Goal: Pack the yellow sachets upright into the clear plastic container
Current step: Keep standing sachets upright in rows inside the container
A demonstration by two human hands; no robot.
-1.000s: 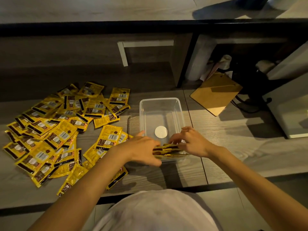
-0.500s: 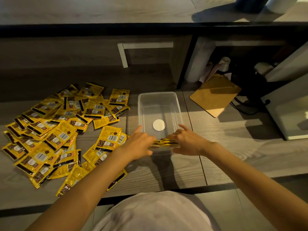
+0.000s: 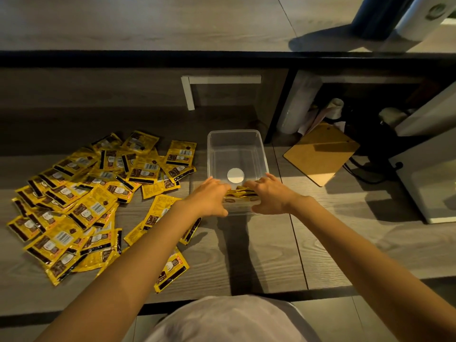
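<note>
My left hand [image 3: 209,196] and right hand [image 3: 271,196] hold the packed sachets [image 3: 240,193] at the near end of the container [image 3: 262,149], filling it there; the rest, toward the far wall, is open. Bare tabletop [image 3: 246,255] lies between my arms. Loose sachets [image 3: 81,201] cover the left side up to just beside the container. On the right a clipboard [image 3: 320,154] lies near, with a white box [image 3: 429,178] beyond it.

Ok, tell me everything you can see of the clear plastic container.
The clear plastic container is a lidless rectangular tub with rounded corners, upright on the wooden table, right of the loose sachet pile. A white round disc shows at its bottom. Yellow sachets sit at its near end, held by the left hand and right hand.
</note>
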